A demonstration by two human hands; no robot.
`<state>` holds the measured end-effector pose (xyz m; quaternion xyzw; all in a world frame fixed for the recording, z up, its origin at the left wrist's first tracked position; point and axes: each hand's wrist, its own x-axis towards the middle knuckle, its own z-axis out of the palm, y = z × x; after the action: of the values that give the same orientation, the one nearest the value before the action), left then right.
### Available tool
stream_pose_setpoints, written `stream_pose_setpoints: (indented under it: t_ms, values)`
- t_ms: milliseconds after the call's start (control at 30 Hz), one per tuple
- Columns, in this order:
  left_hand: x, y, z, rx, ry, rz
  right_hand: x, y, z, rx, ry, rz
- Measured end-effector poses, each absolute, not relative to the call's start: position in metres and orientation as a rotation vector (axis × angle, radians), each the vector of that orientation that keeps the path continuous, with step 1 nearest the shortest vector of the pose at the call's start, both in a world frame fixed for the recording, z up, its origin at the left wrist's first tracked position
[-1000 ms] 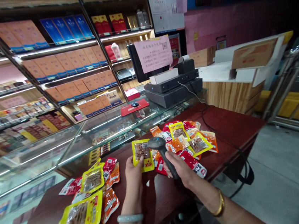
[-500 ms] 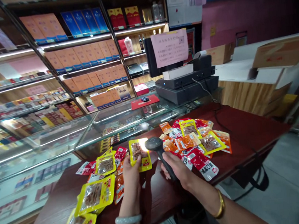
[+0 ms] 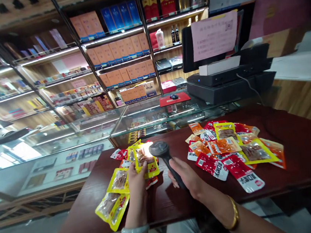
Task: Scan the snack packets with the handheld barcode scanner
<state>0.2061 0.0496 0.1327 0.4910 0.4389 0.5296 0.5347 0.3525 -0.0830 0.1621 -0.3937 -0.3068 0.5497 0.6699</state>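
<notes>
My left hand (image 3: pixel 137 176) pinches a yellow-edged snack packet (image 3: pixel 151 170) with brown strips inside its clear window. In my right hand (image 3: pixel 182 176) is a black handheld barcode scanner (image 3: pixel 161 150), its lit head facing the upper right of that packet. More yellow packets (image 3: pixel 112 206) lie to the left of and beneath my left hand, with a few red ones among them. Right of the scanner spreads a pile of red, orange and yellow snack packets (image 3: pixel 225 145).
The packets lie on a dark red wooden table (image 3: pixel 178 206). Behind it stands a glass display counter (image 3: pixel 150 119) with a red mouse pad (image 3: pixel 174 99) and a black cash register with a screen (image 3: pixel 189 50). Shelves of boxed goods (image 3: pixel 126 45) line the back wall.
The view has swung to the left, so the table and shelves sit further right. My left hand and its packet now appear over the left-hand packets; the scanner stays beside the packet.
</notes>
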Motion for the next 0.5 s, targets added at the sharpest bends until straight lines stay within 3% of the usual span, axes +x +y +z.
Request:
stream_pose_setpoints:
  t_ms: [500]
  values:
    - [0.185, 0.045, 0.155, 1.146, 1.034, 1.408, 0.325, -0.065, 0.167, -0.829, -0.746, 1.284]
